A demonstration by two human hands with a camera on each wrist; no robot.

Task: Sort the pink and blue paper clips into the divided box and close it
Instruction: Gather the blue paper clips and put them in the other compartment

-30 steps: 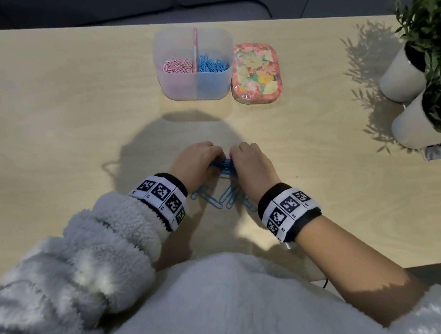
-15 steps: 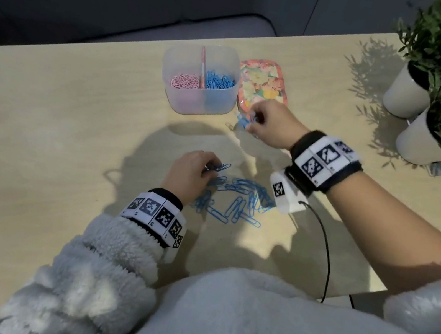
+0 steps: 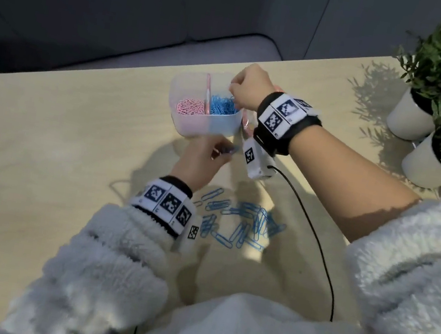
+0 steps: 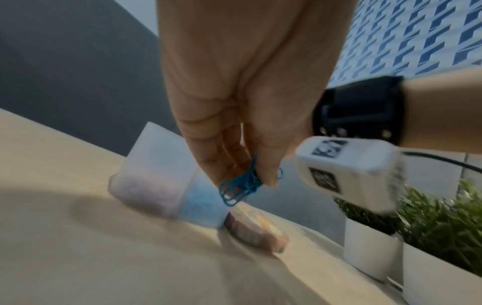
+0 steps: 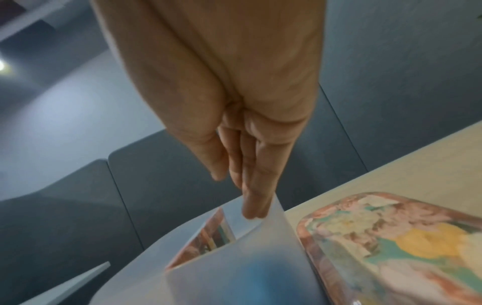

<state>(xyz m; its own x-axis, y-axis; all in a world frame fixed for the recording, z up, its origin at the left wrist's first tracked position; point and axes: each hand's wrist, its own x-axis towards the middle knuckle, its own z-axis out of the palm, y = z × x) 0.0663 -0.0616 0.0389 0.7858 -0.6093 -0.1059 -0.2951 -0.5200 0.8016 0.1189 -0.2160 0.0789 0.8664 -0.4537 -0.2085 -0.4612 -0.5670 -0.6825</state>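
Note:
The translucent divided box [image 3: 180, 122] stands open, with pink clips [image 3: 190, 107] in its left compartment and blue clips [image 3: 223, 106] in its right. My right hand [image 3: 236, 89] hovers over the blue side. In the right wrist view its fingers [image 5: 253, 198] point straight down at the box wall [image 5: 234, 268] and hold nothing. My left hand [image 3: 217, 151] is just in front of the box and pinches a few blue clips [image 4: 240, 185] between thumb and fingers [image 4: 208, 156]. Several loose blue clips [image 3: 238, 225] lie on the table near me.
The floral lid [image 5: 391, 243] lies flat right of the box, mostly hidden by my right wrist in the head view. Two white pots with green plants [image 3: 424, 160] stand at the far right. A black cable [image 3: 317, 241] trails from the right wrist camera [image 3: 255, 161].
My right hand moved from beside the lid to above the box's blue compartment and no longer holds clips. My left hand lifted off the pile with blue clips and came up to the box.

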